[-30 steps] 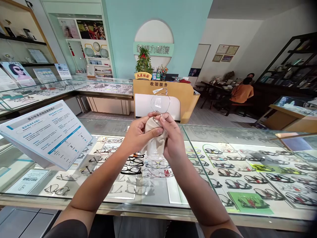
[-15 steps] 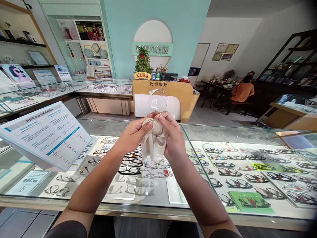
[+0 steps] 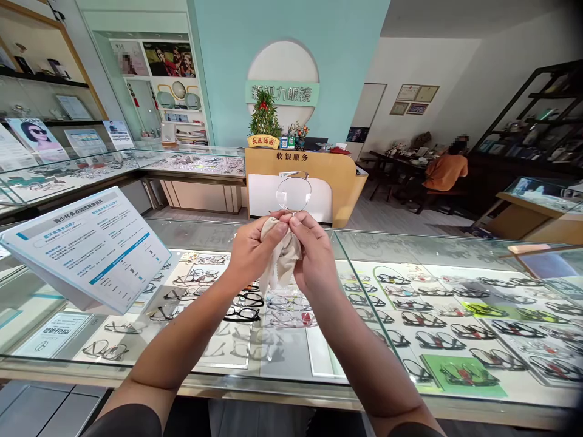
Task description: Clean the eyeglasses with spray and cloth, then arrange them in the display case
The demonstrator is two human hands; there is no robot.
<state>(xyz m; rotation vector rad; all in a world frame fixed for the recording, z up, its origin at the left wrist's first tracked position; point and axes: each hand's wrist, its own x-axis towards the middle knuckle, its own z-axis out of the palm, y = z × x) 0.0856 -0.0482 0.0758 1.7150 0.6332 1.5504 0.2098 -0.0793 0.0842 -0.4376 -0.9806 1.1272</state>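
Note:
A thin-rimmed pair of glasses [image 3: 294,193] is held up above the glass counter [image 3: 410,249], one clear lens standing over my fingers. My left hand [image 3: 250,252] is closed on a beige cleaning cloth [image 3: 282,261] that hangs down between both hands. My right hand [image 3: 312,255] pinches the glasses at the bottom of the lens, fingertips meeting those of the left hand. The glasses' other lens is hidden behind the cloth and fingers.
Many eyeglass frames [image 3: 437,315] lie under the counter glass. A slanted info sign [image 3: 88,246] stands on the counter at left. Beyond are a wooden cashier desk [image 3: 314,182], more display cases [image 3: 191,161] and a person in orange [image 3: 446,170] seated at a table.
The cloth, bunched over the lower lens before, now hangs lower and looser between my hands. The raised lens has shifted slightly. Both hands stay together in the same place.

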